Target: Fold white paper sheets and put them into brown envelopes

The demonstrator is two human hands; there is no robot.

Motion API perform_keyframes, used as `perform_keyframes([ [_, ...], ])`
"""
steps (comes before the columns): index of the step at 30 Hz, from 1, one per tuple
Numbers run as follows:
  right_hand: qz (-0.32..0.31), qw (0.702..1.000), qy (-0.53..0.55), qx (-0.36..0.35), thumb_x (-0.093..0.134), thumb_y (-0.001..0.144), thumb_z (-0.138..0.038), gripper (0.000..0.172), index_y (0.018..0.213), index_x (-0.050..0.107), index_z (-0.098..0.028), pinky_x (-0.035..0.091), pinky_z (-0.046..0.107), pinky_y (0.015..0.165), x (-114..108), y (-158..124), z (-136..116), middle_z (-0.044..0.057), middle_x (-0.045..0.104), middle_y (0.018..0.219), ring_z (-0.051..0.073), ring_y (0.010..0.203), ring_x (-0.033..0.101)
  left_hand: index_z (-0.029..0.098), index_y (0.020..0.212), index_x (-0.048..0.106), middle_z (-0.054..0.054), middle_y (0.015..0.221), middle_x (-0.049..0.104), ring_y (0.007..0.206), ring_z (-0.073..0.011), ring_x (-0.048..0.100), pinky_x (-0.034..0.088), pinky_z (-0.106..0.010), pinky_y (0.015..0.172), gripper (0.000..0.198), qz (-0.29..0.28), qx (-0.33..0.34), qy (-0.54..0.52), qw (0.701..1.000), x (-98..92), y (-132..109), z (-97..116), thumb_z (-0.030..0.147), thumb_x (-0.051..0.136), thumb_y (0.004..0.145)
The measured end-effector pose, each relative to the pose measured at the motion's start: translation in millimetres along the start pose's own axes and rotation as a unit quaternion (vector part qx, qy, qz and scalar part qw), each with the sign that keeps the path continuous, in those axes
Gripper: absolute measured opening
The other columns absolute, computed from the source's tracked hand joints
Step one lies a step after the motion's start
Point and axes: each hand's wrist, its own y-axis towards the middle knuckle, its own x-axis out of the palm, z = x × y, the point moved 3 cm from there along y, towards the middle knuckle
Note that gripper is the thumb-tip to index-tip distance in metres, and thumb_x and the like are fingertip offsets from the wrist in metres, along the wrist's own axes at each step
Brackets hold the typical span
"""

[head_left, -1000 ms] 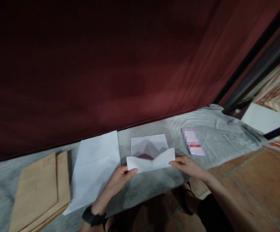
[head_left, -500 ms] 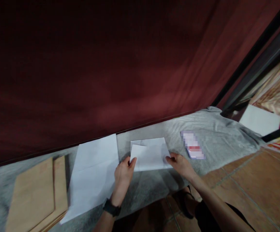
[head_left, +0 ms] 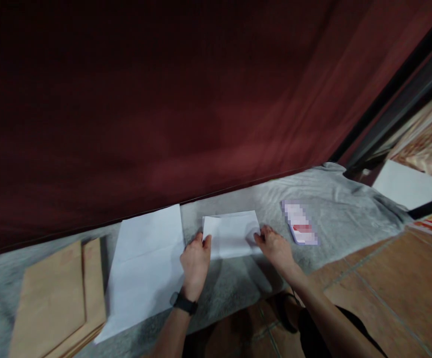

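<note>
A folded white paper (head_left: 232, 232) lies on the grey cloth (head_left: 327, 199) in front of me. My left hand (head_left: 196, 261) rests at its left edge, fingers pressed down on the fold. My right hand (head_left: 273, 244) presses the paper's right edge with its fingertips. The lower half of the paper is folded up over the upper half. A black watch sits on my left wrist.
A larger white sheet (head_left: 144, 263) lies to the left, with a stack of brown envelopes (head_left: 57, 298) beyond it. A small blurred packet (head_left: 300, 223) lies to the right. A dark red curtain (head_left: 163, 99) hangs behind. Orange tiled floor (head_left: 387, 283) is at the right.
The lower edge of the paper, lifted by both hands a second ago, has been folded up and away onto the upper half; both hands moved forward and now press it flat.
</note>
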Motion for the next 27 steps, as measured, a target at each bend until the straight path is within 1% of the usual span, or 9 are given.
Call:
perform_keyframes([
  [2, 0.042, 0.999, -0.008, -0.011, 0.051, 0.096, -0.038, 0.029, 0.112, 0.06, -0.015, 0.046, 0.032, 0.077, 0, 1, -3, 0.011, 0.069, 0.103, 0.024, 0.09, 0.068, 0.02, 0.108, 0.068, -0.012, 0.085, 0.075, 0.081, -0.0253, 0.072, 0.046, -0.03, 0.065, 0.037, 0.012, 0.003, 0.004, 1.0, 1.9, 2, 1, 0.044, 0.041, 0.099],
  [4, 0.085, 0.995, -0.026, -0.034, 0.054, 0.094, -0.033, 0.036, 0.124, 0.057, -0.013, 0.047, 0.035, 0.083, -1, 3, -6, 0.014, 0.067, 0.111, 0.027, 0.098, 0.064, 0.02, 0.109, 0.068, -0.012, 0.084, 0.075, 0.08, -0.0251, 0.072, 0.047, -0.03, 0.065, 0.037, 0.023, 0.005, 0.011, 1.0, 4.6, 3, 2, 0.044, 0.041, 0.1],
  [7, 0.132, 0.986, -0.051, -0.088, 0.053, 0.093, -0.025, 0.046, 0.138, 0.05, -0.016, 0.044, 0.042, 0.093, -1, 4, -11, 0.017, 0.058, 0.132, 0.032, 0.114, 0.056, 0.018, 0.113, 0.066, -0.012, 0.083, 0.074, 0.079, -0.025, 0.072, 0.047, -0.03, 0.065, 0.038, 0.037, 0.015, 0.019, 0.999, 8.5, 5, 3, 0.042, 0.039, 0.101],
  [9, 0.145, 0.98, -0.058, -0.126, 0.049, 0.093, -0.019, 0.047, 0.14, 0.05, -0.018, 0.042, 0.044, 0.098, 0, 4, -15, 0.016, 0.049, 0.145, 0.033, 0.124, 0.05, 0.019, 0.114, 0.066, -0.012, 0.083, 0.074, 0.079, -0.0253, 0.072, 0.047, -0.03, 0.065, 0.038, 0.04, 0.018, 0.021, 0.999, 9.9, 6, 4, 0.042, 0.039, 0.101],
  [12, 0.134, 0.973, -0.053, -0.18, 0.045, 0.09, -0.008, 0.05, 0.138, 0.053, -0.017, 0.036, 0.044, 0.107, 6, 4, -21, 0.014, 0.04, 0.153, 0.03, 0.135, 0.04, 0.02, 0.113, 0.065, -0.011, 0.084, 0.075, 0.079, -0.0255, 0.072, 0.046, -0.03, 0.065, 0.037, 0.041, 0.017, 0.023, 0.999, 9.4, 6, 5, 0.043, 0.04, 0.1],
  [15, 0.103, 0.972, -0.031, -0.21, 0.043, 0.086, -0.002, 0.052, 0.135, 0.056, -0.013, 0.031, 0.038, 0.113, 12, 6, -26, 0.013, 0.046, 0.15, 0.025, 0.135, 0.042, 0.019, 0.113, 0.065, -0.012, 0.085, 0.075, 0.081, -0.0255, 0.072, 0.046, -0.03, 0.065, 0.036, 0.039, 0.017, 0.026, 0.999, 8.6, 6, 6, 0.042, 0.04, 0.1],
  [18, 0.086, 0.977, -0.011, -0.193, 0.043, 0.09, -0.006, 0.048, 0.135, 0.056, -0.012, 0.033, 0.035, 0.112, 15, 8, -31, 0.012, 0.055, 0.142, 0.022, 0.129, 0.049, 0.019, 0.114, 0.065, -0.012, 0.084, 0.074, 0.081, -0.0261, 0.073, 0.046, -0.031, 0.065, 0.037, 0.041, 0.021, 0.03, 0.999, 9.6, 7, 7, 0.042, 0.038, 0.101],
  [23, 0.107, 0.983, -0.007, -0.146, 0.039, 0.101, -0.026, 0.036, 0.128, 0.059, -0.015, 0.038, 0.039, 0.105, 9, 7, -44, 0.013, 0.062, 0.132, 0.025, 0.117, 0.055, 0.019, 0.114, 0.065, -0.012, 0.085, 0.074, 0.081, -0.0256, 0.072, 0.046, -0.03, 0.065, 0.038, 0.045, 0.036, 0.037, 0.998, 11.0, 8, 9, 0.042, 0.037, 0.101],
  [27, 0.14, 0.982, -0.012, -0.123, 0.04, 0.101, -0.037, 0.041, 0.126, 0.058, -0.011, 0.042, 0.043, 0.099, 11, 5, -56, 0.018, 0.062, 0.119, 0.029, 0.109, 0.056, 0.019, 0.111, 0.065, -0.011, 0.084, 0.074, 0.08, -0.0238, 0.072, 0.046, -0.029, 0.066, 0.037, 0.046, 0.04, 0.036, 0.998, 8.5, 6, 10, 0.041, 0.037, 0.101],
])
